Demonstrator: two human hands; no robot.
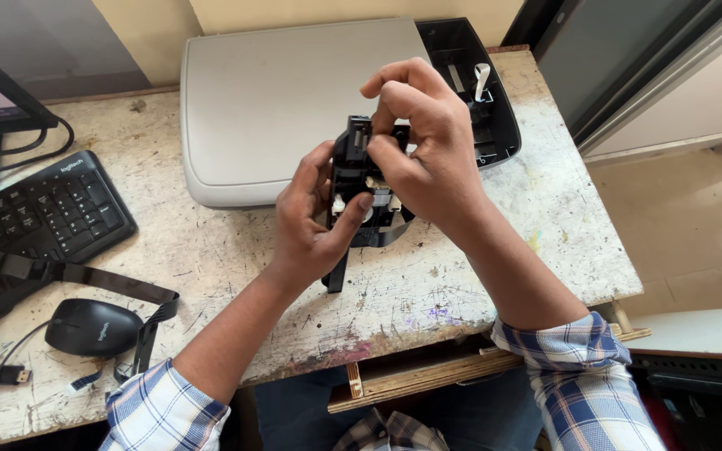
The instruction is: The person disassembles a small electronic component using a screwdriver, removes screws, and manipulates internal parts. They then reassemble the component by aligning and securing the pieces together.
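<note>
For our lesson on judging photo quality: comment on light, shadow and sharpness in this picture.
Head view: soft daylight, even across the worn white tabletop; faint shadow under the black plastic assembly held by left hand and right hand; hands sharp; edges bowed by wide lens.

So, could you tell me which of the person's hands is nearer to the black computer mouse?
Left. The left hand grips the black part above the table, closer to the mouse; the right hand holds that part from its far side.
</note>
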